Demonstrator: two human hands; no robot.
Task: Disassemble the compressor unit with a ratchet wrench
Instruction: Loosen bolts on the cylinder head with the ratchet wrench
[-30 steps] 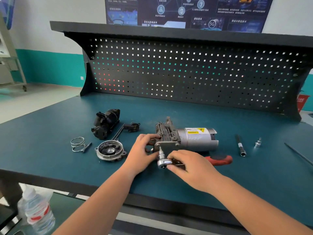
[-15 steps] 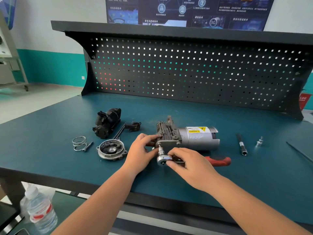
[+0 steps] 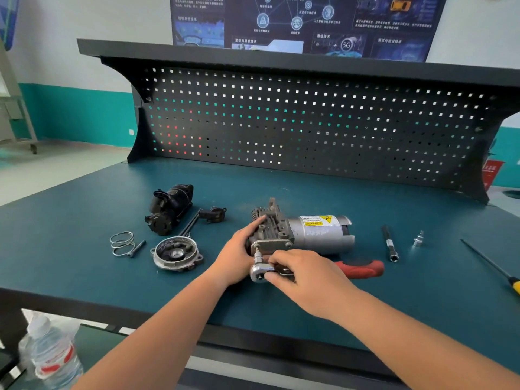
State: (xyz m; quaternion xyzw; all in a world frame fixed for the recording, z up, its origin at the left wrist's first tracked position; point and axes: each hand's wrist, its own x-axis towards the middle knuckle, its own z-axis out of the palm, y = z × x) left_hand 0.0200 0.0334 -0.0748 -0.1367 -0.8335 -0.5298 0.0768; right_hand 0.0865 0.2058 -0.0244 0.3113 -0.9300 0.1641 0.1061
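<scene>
Grey cylindrical compressor unit (image 3: 318,235) lies on side on teal table (image 3: 70,266). Left hand (image 3: 237,250) fingers curl round cast end. Right hand (image 3: 305,275) fingers pinch chrome head of red-handled ratchet wrench (image 3: 257,273), bit on front-plate bolt (image 3: 256,249). Risk: bit tilts, slips, rounds bolt; unit rolls if grip slackens.

red wrench handle (image 3: 363,269), teal benchtop (image 3: 70,249)
</scene>
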